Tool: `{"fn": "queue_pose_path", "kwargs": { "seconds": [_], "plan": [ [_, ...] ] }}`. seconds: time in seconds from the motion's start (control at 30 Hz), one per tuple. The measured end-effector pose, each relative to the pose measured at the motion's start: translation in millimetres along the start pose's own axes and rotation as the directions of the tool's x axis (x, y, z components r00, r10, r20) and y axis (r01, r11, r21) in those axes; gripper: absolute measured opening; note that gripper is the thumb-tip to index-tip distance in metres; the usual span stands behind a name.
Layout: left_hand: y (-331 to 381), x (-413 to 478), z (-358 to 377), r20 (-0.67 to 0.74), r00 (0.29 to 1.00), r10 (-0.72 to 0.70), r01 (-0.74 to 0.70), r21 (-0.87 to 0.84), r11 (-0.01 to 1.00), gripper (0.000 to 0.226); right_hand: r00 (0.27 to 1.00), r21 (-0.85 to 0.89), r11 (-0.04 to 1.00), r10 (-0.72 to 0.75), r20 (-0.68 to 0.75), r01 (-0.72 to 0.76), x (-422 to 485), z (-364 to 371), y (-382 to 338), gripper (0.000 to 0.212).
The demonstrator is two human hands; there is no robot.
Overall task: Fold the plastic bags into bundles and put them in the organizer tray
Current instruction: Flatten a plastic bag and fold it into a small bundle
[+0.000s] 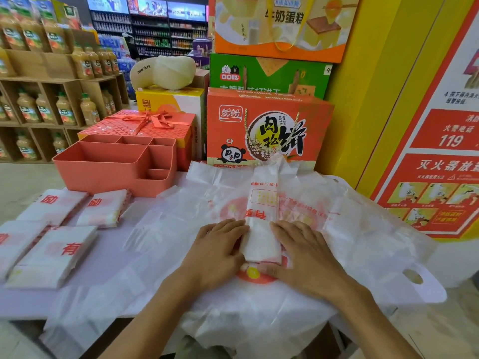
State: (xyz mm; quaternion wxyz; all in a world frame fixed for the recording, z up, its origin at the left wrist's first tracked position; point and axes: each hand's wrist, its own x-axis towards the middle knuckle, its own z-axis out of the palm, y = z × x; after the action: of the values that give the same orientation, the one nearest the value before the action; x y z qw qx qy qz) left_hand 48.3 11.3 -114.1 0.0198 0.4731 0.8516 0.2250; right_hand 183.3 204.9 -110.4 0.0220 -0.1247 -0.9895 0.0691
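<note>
On the table [111, 255], left hand [215, 250] and right hand [308, 257] press open-palmed against folded bag [261, 229].

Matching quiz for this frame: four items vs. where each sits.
Items:
1. coral plastic organizer tray
2. narrow folded white plastic bag strip
3. flat folded white bag bundles
4. cream cushion printed "new York"

Places:
A. between left hand and right hand
B. on the yellow carton at the back
C. nearest the table's left edge
D. directly in front of the red ribboned gift box

Pairs: 1-D, 2-A, 3-C, 4-B
</note>
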Motion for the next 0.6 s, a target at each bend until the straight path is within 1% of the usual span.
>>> {"fn": "queue_pose_path", "kwargs": {
  "seconds": [0.03, 0.1, 0.2, 0.3, 0.4, 0.47, 0.5, 0.53, 0.6],
  "plan": [
    [-2, 0, -1, -0.007, 1.0, -0.009, 0.009, -0.048, 0.999, 0.076, 1.0, 0.017, 1.0, -0.021, -0.021, 0.021, 0, 0, 0, 0.108],
    [-7, 0, -3, -0.043, 0.999, -0.026, 0.019, -0.161, 0.987, 0.076, 0.996, 0.081, 0.995, -0.045, -0.078, 0.051, -3, 0, 1, 0.1],
    [-10, -1, -3, -0.091, 0.995, -0.039, 0.014, -0.263, 0.965, 0.068, 0.989, 0.199, 0.979, -0.025, -0.143, 0.053, -7, 0, 1, 0.088],
    [-10, -2, -3, -0.115, 0.993, -0.023, -0.013, -0.298, 0.954, 0.055, 0.986, 0.292, 0.956, 0.006, -0.168, 0.044, -11, -4, 0, 0.088],
    [-12, -2, -1, -0.15, 0.989, -0.004, -0.041, -0.297, 0.954, 0.042, 0.986, 0.322, 0.945, -0.002, -0.168, 0.057, -14, -7, -2, 0.093],
    [-10, -2, -1, -0.167, 0.986, -0.024, -0.026, -0.29, 0.957, 0.037, 0.985, 0.335, 0.94, -0.011, -0.172, 0.069, -14, -8, -1, 0.093],
    [-9, -2, -2, -0.164, 0.986, -0.032, -0.016, -0.285, 0.959, 0.038, 0.984, 0.346, 0.936, -0.006, -0.176, 0.068, -14, -7, -1, 0.089],
    [-8, -3, -3, -0.16, 0.987, -0.032, -0.014, -0.28, 0.96, 0.039, 0.984, 0.361, 0.93, 0.001, -0.18, 0.065, -13, -7, 0, 0.081],
    [-6, -4, -4, -0.161, 0.987, -0.021, -0.024, -0.274, 0.961, 0.033, 0.98, 0.405, 0.911, 0.006, -0.198, 0.077, -9, -4, 2, 0.052]
  ]
}}
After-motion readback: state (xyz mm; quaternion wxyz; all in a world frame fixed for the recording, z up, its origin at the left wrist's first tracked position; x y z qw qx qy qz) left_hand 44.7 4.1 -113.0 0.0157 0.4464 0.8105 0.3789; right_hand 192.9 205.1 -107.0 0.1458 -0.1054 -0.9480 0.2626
